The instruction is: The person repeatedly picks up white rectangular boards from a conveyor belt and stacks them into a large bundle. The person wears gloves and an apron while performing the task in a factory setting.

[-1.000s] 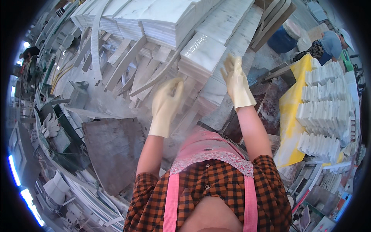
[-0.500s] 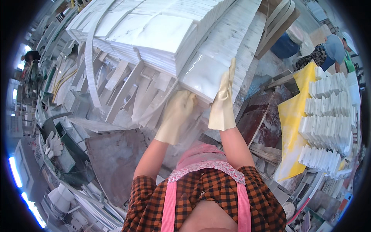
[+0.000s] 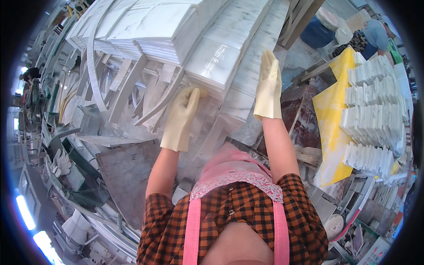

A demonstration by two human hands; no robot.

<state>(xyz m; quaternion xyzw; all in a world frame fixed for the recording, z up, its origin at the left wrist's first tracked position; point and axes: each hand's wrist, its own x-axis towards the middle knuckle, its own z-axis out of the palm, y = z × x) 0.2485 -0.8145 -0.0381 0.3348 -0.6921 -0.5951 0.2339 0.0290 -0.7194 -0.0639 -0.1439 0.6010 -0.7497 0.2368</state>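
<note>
Cream rubber gloves cover both of my hands. My left hand [image 3: 182, 115] is at the lower front edge of a stack of white marble tiles [image 3: 212, 59]; its fingers are bent and partly hidden, so their grip is unclear. The stack's top tile is wet and shiny. To the right, my right hand [image 3: 268, 84] is open, its fingers straight and close together, beside the outer row of tiles [image 3: 251, 70]. No tile shows in its palm.
A taller tile stack [image 3: 145, 26] stands at the left above wooden slats [image 3: 126, 90]. Rows of white tiles [image 3: 371, 110] stand by a yellow sheet [image 3: 329, 119] at right. Beyond are a blue drum [image 3: 317, 33] and another person [image 3: 375, 35] bending over. A brown board [image 3: 123, 170] leans at lower left.
My left hand has shifted left and slightly up in view, and my right hand right and up. The tile stacks have moved left in view, and more of the wet stack's front edge shows.
</note>
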